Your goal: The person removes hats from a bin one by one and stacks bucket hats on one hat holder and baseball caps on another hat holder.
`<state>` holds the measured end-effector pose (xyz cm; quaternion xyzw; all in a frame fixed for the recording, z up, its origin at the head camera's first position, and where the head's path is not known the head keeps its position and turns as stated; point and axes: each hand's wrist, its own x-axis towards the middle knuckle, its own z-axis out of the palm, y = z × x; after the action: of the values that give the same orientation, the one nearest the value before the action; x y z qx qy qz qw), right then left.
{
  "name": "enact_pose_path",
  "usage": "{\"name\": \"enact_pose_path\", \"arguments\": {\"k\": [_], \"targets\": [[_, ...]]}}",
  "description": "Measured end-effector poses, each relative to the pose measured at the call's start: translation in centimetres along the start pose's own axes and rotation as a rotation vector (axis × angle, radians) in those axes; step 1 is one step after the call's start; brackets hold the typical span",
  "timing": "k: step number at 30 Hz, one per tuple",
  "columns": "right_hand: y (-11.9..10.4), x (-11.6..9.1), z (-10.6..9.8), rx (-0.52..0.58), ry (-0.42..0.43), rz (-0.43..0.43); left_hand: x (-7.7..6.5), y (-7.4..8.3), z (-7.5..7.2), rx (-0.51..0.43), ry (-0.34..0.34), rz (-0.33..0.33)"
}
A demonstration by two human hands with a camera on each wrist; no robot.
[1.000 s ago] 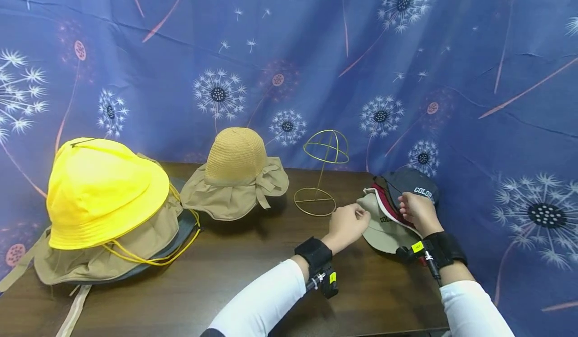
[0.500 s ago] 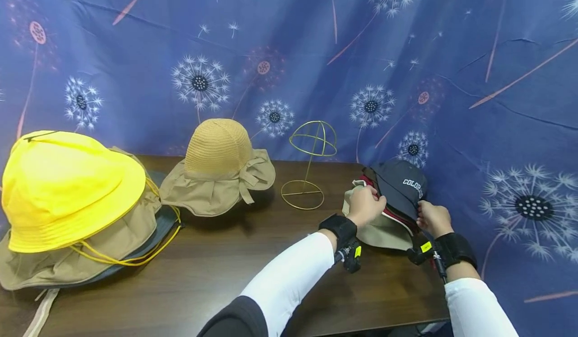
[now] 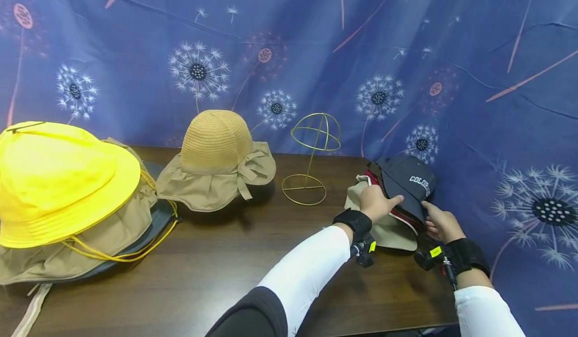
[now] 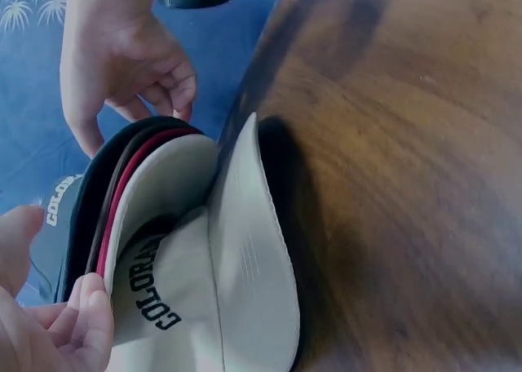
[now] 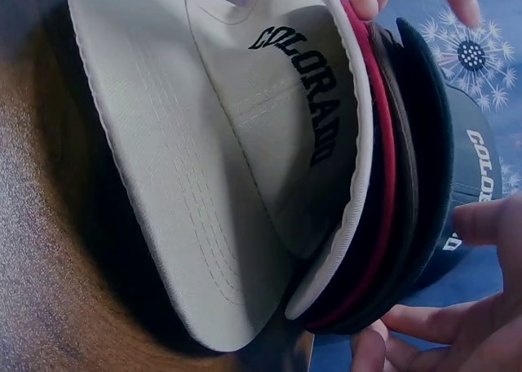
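At the right of the table lies a nested stack of baseball caps: a dark grey cap [image 3: 409, 180] on top, brown and dark red [image 5: 377, 103] brims under it, and beige caps [image 4: 253, 266] lowest, with COLORADO lettering. My left hand [image 3: 376, 204] is at the stack's left side, its thumb apart over the grey brim and its fingertips touching the brim edges. On the right side, my right hand [image 3: 443, 224] has its thumb raised beside the grey cap. Its fingertips are against the lower brim edges in the right wrist view.
A gold wire hat stand [image 3: 311, 161] stands bare left of the caps. Further left are a straw sun hat [image 3: 215, 146] with a fabric brim and a yellow bucket hat [image 3: 63, 181] on a pile of hats. A blue dandelion-print curtain [image 3: 289, 41] hangs behind.
My left hand has moved right, onto the cap stack's side. My right hand has come down to the right edge of the brims. Both thumbs now stand apart from the fingers.
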<state>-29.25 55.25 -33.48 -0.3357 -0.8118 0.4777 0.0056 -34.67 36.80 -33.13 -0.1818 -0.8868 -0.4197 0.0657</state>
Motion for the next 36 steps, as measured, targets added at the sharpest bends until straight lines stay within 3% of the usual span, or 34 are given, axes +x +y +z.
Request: {"name": "enact_pose_path", "arguments": {"k": [2, 6, 16, 22, 28, 31, 36], "targets": [[0.1, 0.0, 0.0, -0.017, -0.013, 0.004, -0.1, 0.0, 0.2, 0.027, 0.021, 0.008], [0.4, -0.1, 0.1, -0.008, -0.047, 0.003, -0.3, -0.3, 0.5, -0.022, 0.016, -0.001], [0.1, -0.4, 0.6, 0.083, -0.165, 0.016, -0.1, -0.4, 0.4, -0.2, -0.014, -0.146], [0.7, -0.3, 0.6, 0.09, -0.07, 0.015, -0.2, 0.0, 0.6, -0.442, -0.009, -0.28], [1.0, 0.2, 1.1, 0.198, -0.001, 0.002, 0.1, -0.3, 1.1, -0.607, 0.021, -0.376], [1.3, 0.3, 1.3, 0.206, 0.073, 0.009, 0.1, -0.5, 1.5, -0.705, 0.013, -0.415], [1.7, 0.3, 1.2, 0.175, 0.169, 0.008, -0.1, -0.4, 1.6, -0.757, -0.019, -0.432]]}}
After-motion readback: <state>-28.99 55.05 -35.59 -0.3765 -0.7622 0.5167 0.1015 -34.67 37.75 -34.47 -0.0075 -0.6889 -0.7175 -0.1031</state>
